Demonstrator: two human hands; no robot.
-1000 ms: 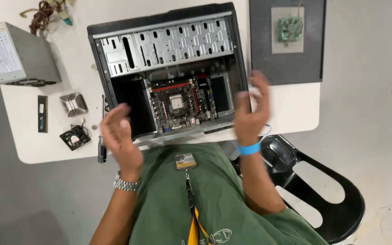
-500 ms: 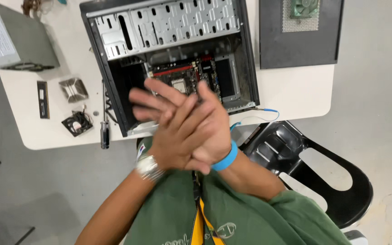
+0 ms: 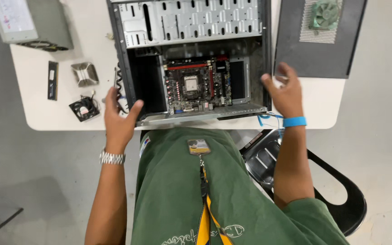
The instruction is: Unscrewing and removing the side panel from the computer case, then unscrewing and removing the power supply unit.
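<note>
**Both hands at the sides of the open computer case**

The left hand [image 3: 118,119], a metal watch on its wrist, lies at the lower left corner of the open black steel computer case [image 3: 191,63], thumb against the case's front rail and fingers spread along its left wall; the grip is loose and open, closed on nothing. The right hand [image 3: 286,93], a blue strap on its wrist, sits at the case's lower right edge with fingers curled but holding nothing that can be made out.

The case lies on its side in the upper middle of the frame, on the white bench [image 3: 91,119]. Inside it, a dark motherboard with red slots [image 3: 195,86] is in place, its square socket bare.

Left of the case lie a small black fan [image 3: 84,109], a finned silver heatsink [image 3: 84,74] and a dark memory stick [image 3: 52,80]; a grey power supply box [image 3: 26,22] stands at the upper left. At the upper right lies the dark side panel [image 3: 318,41].

This looks like bracing or repositioning the case; shifting it would call for both hands closing firmly on its walls.
</note>
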